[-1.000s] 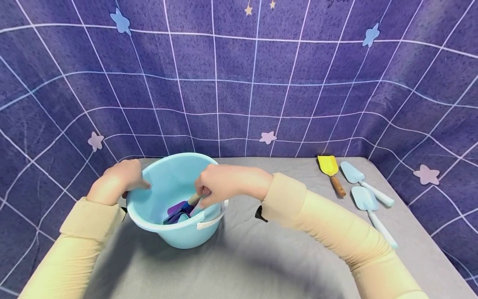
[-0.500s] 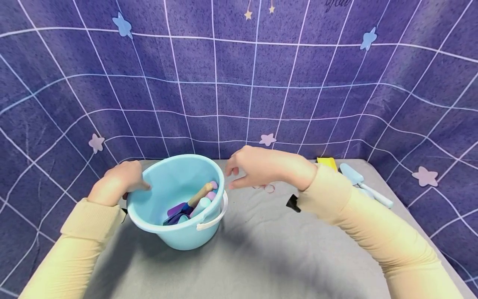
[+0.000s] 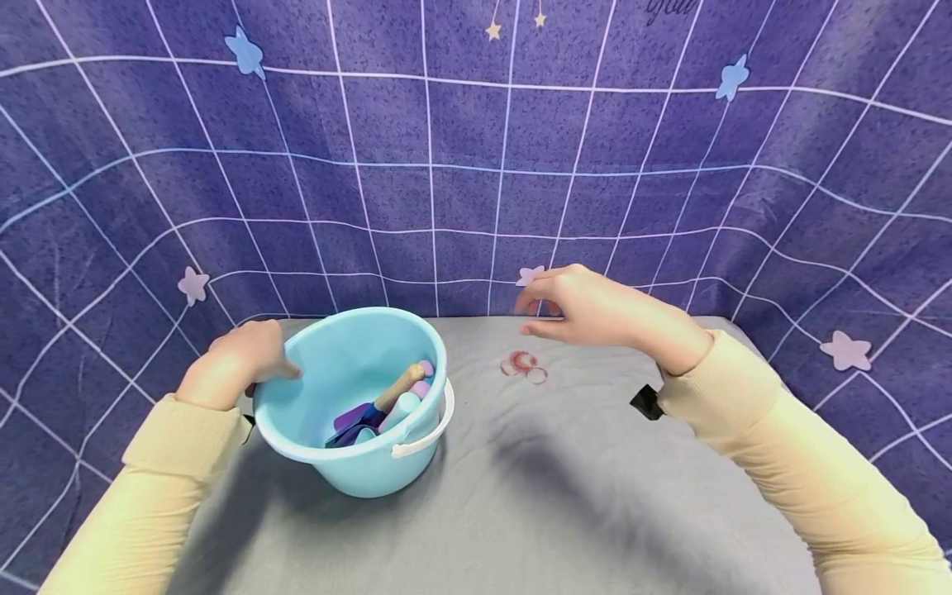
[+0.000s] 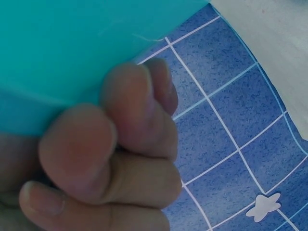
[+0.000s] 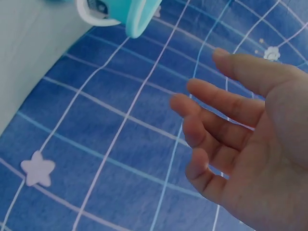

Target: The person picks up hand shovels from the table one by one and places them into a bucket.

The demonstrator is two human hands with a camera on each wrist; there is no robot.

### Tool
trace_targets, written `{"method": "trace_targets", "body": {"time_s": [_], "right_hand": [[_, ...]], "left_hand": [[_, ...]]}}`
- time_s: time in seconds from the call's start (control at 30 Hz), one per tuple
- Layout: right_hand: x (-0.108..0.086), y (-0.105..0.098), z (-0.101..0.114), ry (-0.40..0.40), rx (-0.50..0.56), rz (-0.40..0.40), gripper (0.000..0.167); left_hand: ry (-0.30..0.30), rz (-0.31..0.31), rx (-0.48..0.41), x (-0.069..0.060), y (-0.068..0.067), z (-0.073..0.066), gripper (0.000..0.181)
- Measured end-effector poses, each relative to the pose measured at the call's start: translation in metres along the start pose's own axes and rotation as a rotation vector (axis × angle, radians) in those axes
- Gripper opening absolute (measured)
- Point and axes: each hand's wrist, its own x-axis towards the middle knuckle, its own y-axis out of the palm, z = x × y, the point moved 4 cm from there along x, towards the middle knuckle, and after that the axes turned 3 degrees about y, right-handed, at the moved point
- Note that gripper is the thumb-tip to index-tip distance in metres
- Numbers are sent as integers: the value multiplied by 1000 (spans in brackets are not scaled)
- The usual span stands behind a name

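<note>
A light blue bucket (image 3: 349, 355) stands tilted at the left of the head view, its white handle (image 3: 406, 449) hanging on the near right side. My left hand (image 3: 249, 351) grips its left rim, thumb inside; in the left wrist view curled fingers press against the blue wall (image 4: 72, 43). Inside lie several tools: a wooden handle (image 3: 399, 387) with a dark blue part, a light blue handle (image 3: 402, 407), lilac ends (image 3: 421, 389) and a purple piece (image 3: 349, 416). My right hand (image 3: 580, 306) hovers right of the bucket, fingers loosely bent, holding nothing.
Grey cloth (image 3: 476, 512) covers the surface, with a faint red ring mark (image 3: 524, 362) right of the bucket. A purple gridded curtain (image 3: 468, 198) with stars encloses the back and sides. My right arm blocks the view of the far right area.
My right hand has let go of the wooden handle in the bucket, come out and moved right. The hand trowels at the right are now hidden by that arm. The left hand has stayed put.
</note>
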Motion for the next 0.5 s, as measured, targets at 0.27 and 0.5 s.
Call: {"method": "trace_targets", "body": {"time_s": [0.27,0.5], "right_hand": [[-28,2,-34,99,-47,-140,16],[-56,11,-69,221,-60,-222,21]], "left_hand": [[-16,0,2,1,1,0,35],[-19,-4,-2,0,1,1,34]]}}
